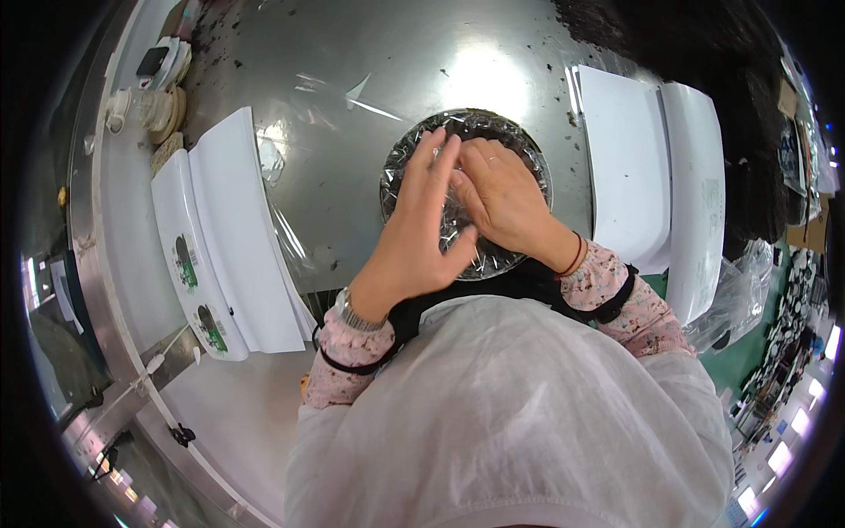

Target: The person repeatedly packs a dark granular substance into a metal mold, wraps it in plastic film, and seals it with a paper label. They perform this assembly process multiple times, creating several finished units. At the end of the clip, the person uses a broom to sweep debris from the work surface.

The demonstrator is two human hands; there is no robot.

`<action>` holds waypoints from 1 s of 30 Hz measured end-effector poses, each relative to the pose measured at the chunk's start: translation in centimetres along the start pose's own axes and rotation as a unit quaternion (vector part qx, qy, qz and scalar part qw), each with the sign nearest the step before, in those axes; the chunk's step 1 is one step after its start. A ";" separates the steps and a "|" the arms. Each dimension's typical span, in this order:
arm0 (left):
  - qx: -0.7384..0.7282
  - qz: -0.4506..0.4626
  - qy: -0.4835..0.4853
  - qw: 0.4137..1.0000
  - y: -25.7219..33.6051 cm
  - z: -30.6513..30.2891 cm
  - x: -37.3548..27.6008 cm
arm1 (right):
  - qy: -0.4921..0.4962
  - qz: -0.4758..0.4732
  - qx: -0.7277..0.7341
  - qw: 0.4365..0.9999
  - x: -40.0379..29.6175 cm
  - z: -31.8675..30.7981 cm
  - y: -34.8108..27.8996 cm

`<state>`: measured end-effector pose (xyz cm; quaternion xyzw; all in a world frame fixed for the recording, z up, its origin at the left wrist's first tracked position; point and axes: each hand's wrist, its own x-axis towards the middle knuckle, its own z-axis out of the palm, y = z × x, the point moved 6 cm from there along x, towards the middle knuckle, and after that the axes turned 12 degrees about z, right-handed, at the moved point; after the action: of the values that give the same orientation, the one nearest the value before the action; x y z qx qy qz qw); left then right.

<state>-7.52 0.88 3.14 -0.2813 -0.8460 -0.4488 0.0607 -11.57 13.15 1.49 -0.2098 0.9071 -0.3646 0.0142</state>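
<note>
A round dark container (404,153) with crinkled clear plastic film (492,261) over it lies on a shiny metal table (330,158) before me. My left hand (426,224) is over its left part, fingers extended and thumb apart, with nothing seen in it. My right hand (505,191) is bent over the middle, its fingertips down at the film; whether it pinches the film cannot be told. The fingers of both hands are close together near the centre.
Stacks of white sheets lie to the left (247,244) and right (627,165). A clear jar (148,109) stands at the far left. Dark fibrous material (700,79) covers the upper right. Scraps of clear film (362,92) and dark bits are scattered on the metal.
</note>
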 end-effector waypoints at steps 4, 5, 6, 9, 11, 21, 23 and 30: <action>0.100 0.041 -0.047 0.993 0.7 2.2 0.0 | 0.051 -0.011 0.107 0.993 0.5 -0.2 1.3; 0.120 0.042 -0.040 0.991 0.7 2.6 0.0 | 0.054 0.063 0.207 0.975 0.3 -0.2 2.2; 0.133 0.026 -0.051 0.989 0.5 3.2 0.1 | 0.065 0.138 0.300 0.941 0.3 -0.6 2.6; 0.233 0.047 -0.117 0.964 0.2 4.4 -0.3 | 0.069 0.248 0.333 0.907 0.3 -0.6 2.3; 0.239 0.049 -0.130 0.961 0.5 4.8 0.2 | 0.112 0.175 0.379 0.902 0.4 -0.7 3.6; 0.251 0.060 -0.114 0.959 1.4 4.4 0.5 | 0.357 0.210 -0.402 0.817 -20.6 -21.1 23.4; 0.253 0.066 -0.116 0.958 1.4 4.4 0.4 | 0.329 0.230 -0.413 0.817 -23.1 -21.2 25.9; 0.257 0.062 -0.118 0.957 1.4 4.2 0.2 | 0.336 0.184 -0.479 0.790 -22.2 -20.8 26.6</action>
<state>-6.33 4.97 1.77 -0.3593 -0.9147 -0.1757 0.0585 -4.90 52.63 -3.81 0.1172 0.9343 0.0787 -0.3272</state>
